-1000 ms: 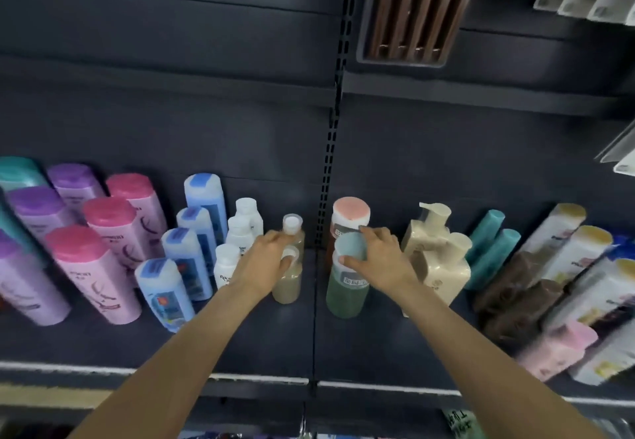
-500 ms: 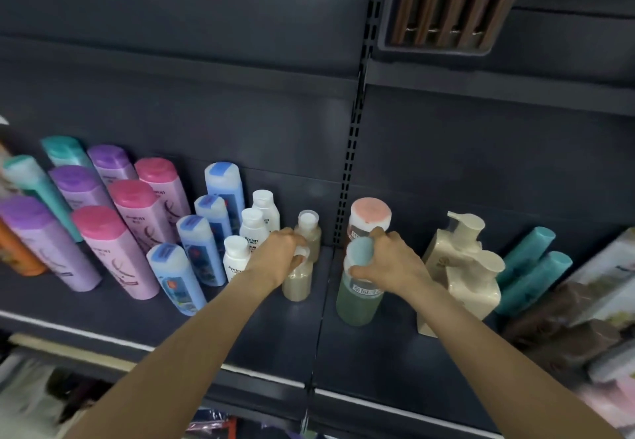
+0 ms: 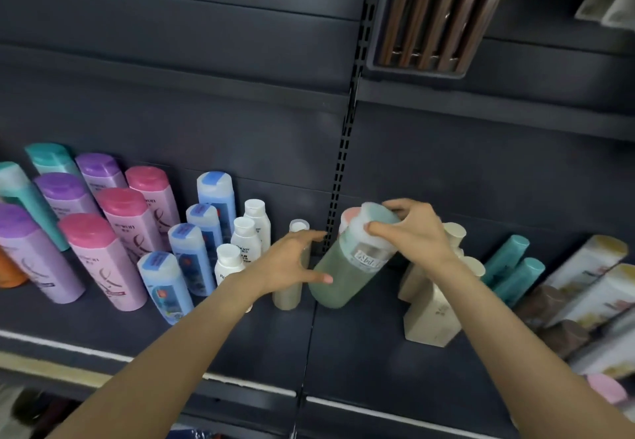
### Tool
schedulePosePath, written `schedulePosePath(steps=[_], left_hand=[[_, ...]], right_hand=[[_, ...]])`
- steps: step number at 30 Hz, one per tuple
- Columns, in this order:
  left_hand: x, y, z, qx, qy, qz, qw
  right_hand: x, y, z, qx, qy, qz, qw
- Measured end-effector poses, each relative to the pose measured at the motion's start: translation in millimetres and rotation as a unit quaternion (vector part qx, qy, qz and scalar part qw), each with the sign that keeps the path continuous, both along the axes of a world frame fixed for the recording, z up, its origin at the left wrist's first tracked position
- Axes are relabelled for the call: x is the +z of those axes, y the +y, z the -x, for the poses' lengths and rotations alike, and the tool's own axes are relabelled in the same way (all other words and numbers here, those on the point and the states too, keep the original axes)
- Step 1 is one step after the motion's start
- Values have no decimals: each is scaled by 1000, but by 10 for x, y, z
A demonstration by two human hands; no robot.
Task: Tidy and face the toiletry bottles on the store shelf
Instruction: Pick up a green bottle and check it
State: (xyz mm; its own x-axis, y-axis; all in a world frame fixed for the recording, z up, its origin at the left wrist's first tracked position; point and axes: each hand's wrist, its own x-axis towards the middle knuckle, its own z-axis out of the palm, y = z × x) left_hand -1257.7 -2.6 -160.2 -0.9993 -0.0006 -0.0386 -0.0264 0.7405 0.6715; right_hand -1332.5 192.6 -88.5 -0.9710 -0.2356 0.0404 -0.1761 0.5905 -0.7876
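My right hand [image 3: 417,232] grips the cap end of a green bottle [image 3: 338,275] with a pale teal cap, tilted over the dark shelf [image 3: 360,346]. Behind the green bottle stands a bottle with a pink cap [image 3: 350,215]. My left hand [image 3: 292,261] hovers with its fingers spread just left of the green bottle, in front of two small beige bottles [image 3: 287,296]; it holds nothing. Left of these stand small white bottles [image 3: 245,236] and blue bottles [image 3: 187,260].
Pink, purple and teal shampoo bottles [image 3: 113,229] crowd the shelf's left. Cream pump bottles [image 3: 433,311], teal tubes [image 3: 515,267] and brown and white bottles [image 3: 591,287] fill the right. A slotted upright [image 3: 340,177] divides the back panel. A brown slatted rack [image 3: 433,16] hangs above.
My right hand has lifted and tilted the green bottle. My left hand has let go of the small beige bottle and opened its fingers.
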Motion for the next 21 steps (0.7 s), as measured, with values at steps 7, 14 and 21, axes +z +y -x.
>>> schedulePosePath(steps=[7, 14, 21], left_hand=[[229, 79, -7, -1, 12, -108, 994], [426, 103, -19, 54, 189, 74, 978], [705, -1, -57, 95, 419, 269, 862]], right_hand=[[332, 206, -28, 13, -43, 190, 981], [336, 484, -45, 128, -101, 244, 956], [248, 501, -27, 183, -162, 329, 912]])
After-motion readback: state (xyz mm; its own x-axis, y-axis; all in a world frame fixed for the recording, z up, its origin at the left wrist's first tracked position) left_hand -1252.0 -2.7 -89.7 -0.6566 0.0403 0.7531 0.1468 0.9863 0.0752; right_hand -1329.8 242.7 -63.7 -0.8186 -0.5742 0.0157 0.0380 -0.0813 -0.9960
